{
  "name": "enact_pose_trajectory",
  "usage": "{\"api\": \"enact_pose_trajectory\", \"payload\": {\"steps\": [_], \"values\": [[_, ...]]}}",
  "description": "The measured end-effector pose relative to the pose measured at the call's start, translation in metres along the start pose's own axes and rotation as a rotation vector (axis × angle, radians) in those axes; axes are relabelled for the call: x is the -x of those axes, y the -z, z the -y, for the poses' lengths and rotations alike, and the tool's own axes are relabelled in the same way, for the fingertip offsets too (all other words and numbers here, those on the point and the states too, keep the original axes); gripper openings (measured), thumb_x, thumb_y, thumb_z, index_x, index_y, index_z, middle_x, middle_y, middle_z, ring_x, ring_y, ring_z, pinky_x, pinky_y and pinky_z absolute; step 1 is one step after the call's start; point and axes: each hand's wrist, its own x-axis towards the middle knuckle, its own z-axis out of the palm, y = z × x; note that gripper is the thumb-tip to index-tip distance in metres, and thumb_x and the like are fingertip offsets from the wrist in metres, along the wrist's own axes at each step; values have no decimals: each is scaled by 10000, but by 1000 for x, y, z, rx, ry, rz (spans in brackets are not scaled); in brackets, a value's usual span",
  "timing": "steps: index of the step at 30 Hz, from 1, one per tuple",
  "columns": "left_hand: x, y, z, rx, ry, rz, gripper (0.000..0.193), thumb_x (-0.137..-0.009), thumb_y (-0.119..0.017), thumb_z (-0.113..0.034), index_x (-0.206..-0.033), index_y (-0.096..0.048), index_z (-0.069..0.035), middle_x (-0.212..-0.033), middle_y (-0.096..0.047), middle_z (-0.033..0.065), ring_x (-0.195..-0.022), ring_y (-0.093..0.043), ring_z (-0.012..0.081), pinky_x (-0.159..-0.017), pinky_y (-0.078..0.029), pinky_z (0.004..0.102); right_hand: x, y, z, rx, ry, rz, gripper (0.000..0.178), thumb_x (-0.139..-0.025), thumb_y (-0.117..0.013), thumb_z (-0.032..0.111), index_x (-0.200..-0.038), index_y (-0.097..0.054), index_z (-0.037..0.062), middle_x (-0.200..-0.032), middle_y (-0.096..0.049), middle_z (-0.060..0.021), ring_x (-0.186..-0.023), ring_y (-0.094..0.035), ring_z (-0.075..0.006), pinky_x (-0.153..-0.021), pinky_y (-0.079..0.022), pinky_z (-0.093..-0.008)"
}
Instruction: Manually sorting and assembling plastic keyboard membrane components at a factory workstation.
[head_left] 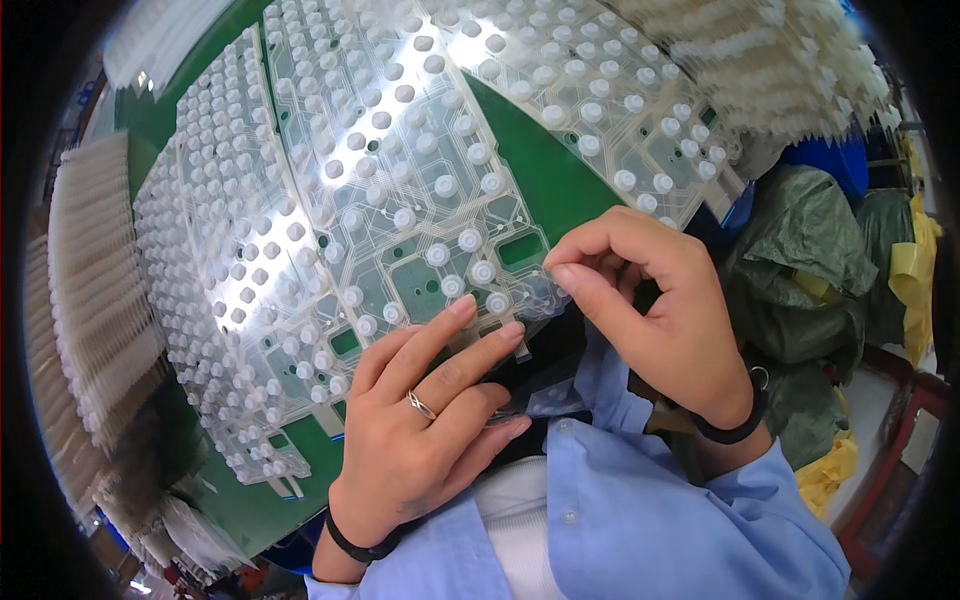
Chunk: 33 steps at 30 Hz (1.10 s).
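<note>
Clear keyboard membrane sheets (400, 250) with white rubber domes and printed traces lie on a green work surface (560, 190). My left hand (430, 400), with a ring on one finger, rests its spread fingertips on the near edge of the middle sheet. Beside that sheet's near right corner, the thumb and index finger of my right hand (650, 300) are pinched together. What they hold, if anything, is too small to make out. A bit of crumpled clear film (540, 298) sits just below this pinch.
Tall stacks of domed sheets stand at the left (105, 290) and far right (760, 60). Another membrane sheet (610, 100) lies to the right of the middle one. Dark green plastic bags (800, 240) and yellow wrapping (910, 280) are at the right, beside a red-framed item (900, 450).
</note>
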Motion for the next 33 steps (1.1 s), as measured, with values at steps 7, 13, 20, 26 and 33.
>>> {"api": "enact_pose_trajectory", "payload": {"steps": [7, 13, 20, 26, 33], "values": [[-1, 1, 1, 14, 5, 6, 232, -707, -789, -268, -792, -647, -106, -1231, -665, 48, -1248, -533, 329, -919, -402, 432, -4, -3, 4, 51, -62, 2, 49, -868, -642, -3, -911, -667, 1, -801, -608, -3, -605, -492, -22, -539, -358, -184], [-1, 0, 4, 23, 0, 11, 229, -716, -783, -281, -793, -648, -112, -1233, -665, 47, -1254, -529, 325, -924, -398, 431, -5, -3, 0, 76, -49, -5, 49, -864, -642, -3, -905, -668, 0, -793, -605, -6, -607, -499, -29, -538, -358, -184], [-1, 1, 3, 26, 7, 16, 231, -718, -782, -289, -794, -650, -115, -1228, -668, 46, -1252, -531, 323, -919, -396, 426, -4, -3, 3, 99, -47, -14, 48, -863, -639, -7, -902, -667, -2, -788, -593, -6, -607, -493, -30, -538, -351, -188], [-1, -1, 3, 38, 13, 14, 234, -717, -785, -290, -792, -649, -114, -1224, -670, 44, -1248, -534, 322, -914, -395, 424, -2, -3, 0, 76, -53, -13, 47, -865, -639, -4, -901, -668, 0, -796, -591, -5, -612, -485, -29, -544, -347, -187], [-1, 0, 4, 39, 19, 15, 236, -717, -786, -290, -793, -648, -113, -1222, -672, 43, -1243, -536, 323, -912, -395, 426, -3, -3, 0, 81, -42, -8, 49, -865, -635, -5, -903, -666, -1, -801, -596, -8, -614, -482, -31, -545, -346, -187]]}}
